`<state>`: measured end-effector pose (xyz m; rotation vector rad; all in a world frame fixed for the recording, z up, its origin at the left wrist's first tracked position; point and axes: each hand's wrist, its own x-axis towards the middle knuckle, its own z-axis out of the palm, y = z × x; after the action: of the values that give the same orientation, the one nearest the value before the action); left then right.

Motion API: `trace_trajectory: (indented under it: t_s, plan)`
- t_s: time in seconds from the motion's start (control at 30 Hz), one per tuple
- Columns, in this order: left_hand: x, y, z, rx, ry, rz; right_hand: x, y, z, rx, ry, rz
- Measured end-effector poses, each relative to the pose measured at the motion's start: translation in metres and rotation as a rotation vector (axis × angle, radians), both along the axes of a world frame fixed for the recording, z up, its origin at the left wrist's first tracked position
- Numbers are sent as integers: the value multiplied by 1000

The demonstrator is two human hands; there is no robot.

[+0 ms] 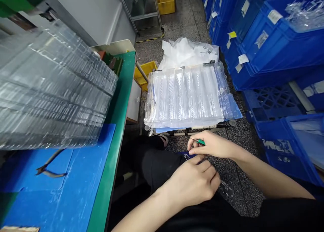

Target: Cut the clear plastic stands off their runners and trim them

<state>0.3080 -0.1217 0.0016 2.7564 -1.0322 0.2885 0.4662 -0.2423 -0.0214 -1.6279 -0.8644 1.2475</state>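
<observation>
Over my lap, my left hand point(196, 178) is closed, its curled fingers around a clear plastic part point(187, 156). Only a small end of that part shows past the fingers; the rest is hidden. Close by, my right hand point(211, 144) pinches a slim green-handled tool point(201, 142) with a thin dark tip pointing left. I cannot make out exactly what kind of tool it is. The right fingertips are next to the clear part and the left fingers. More clear plastic point(226, 189) shows below the left hand, blurred.
Ahead stands a low cart bearing clear plastic trays point(184, 93) and white bags point(189, 51). A green workbench point(124, 86) on the left holds stacked clear trays point(55, 90) and pliers point(49, 171) on a blue sheet point(76, 191). Blue crates point(268, 49) line the right side.
</observation>
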Motion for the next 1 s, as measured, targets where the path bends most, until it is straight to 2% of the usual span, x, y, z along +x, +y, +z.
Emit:
trace_trajectory:
  t_s: [0.17,0.3,0.43,0.53,0.63,0.7,0.8,0.93,1.0]
  plan:
    - [11,24,-3,-68,-2,-9,43,11,-13,-41,171,157]
    - [7,46,2,-88,-16,11,47,32,-18,-89,278,204]
    - [1,62,6,-108,-29,49,43,63,-3,-97,290,165]
    - [-2,74,6,-79,-56,98,43,90,8,-169,258,266]
    - [-3,88,7,-50,-71,170,49,116,15,-229,312,367]
    - [-2,98,8,-27,-73,222,55,135,20,-203,320,391]
    - [0,109,9,-25,-85,295,60,163,29,-140,203,392]
    - [6,117,8,-13,-84,328,57,192,35,-144,120,577]
    - [9,121,8,12,-89,363,60,202,36,-170,159,585]
